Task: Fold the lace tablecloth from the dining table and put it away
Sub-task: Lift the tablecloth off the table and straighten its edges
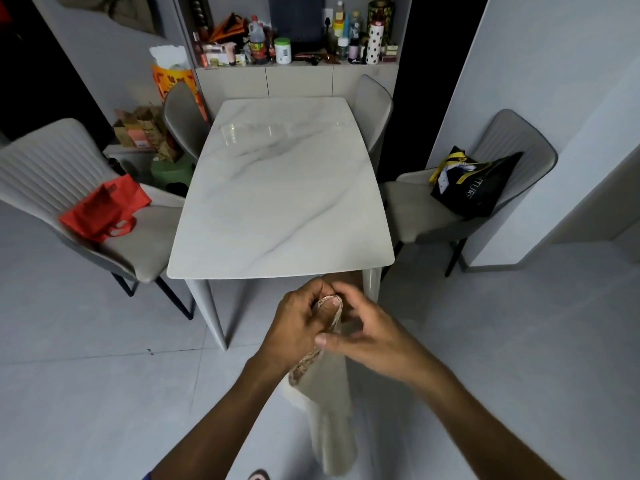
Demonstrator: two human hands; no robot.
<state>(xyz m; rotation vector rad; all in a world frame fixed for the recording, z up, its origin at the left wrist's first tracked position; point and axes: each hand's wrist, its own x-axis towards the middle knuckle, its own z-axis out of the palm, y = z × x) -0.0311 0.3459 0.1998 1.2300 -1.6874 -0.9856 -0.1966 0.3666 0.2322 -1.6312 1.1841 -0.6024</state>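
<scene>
The beige lace tablecloth (330, 403) hangs bunched in a long narrow drop in front of me, off the white marble dining table (280, 188). My left hand (298, 323) grips its top edge, where the lace trim loops over my fingers. Close beside it on the right, my right hand (363, 336) pinches the same upper edge with thumb and fingers. Both hands are just below the table's near edge. The cloth's lower end falls toward the floor near my foot.
Four grey chairs surround the table; the left one holds a red bag (104, 207), the right one a black bag (474, 185). A cabinet shelf (294, 46) crowded with bottles stands behind. Paper bags and a green stool (169, 171) sit at the far left.
</scene>
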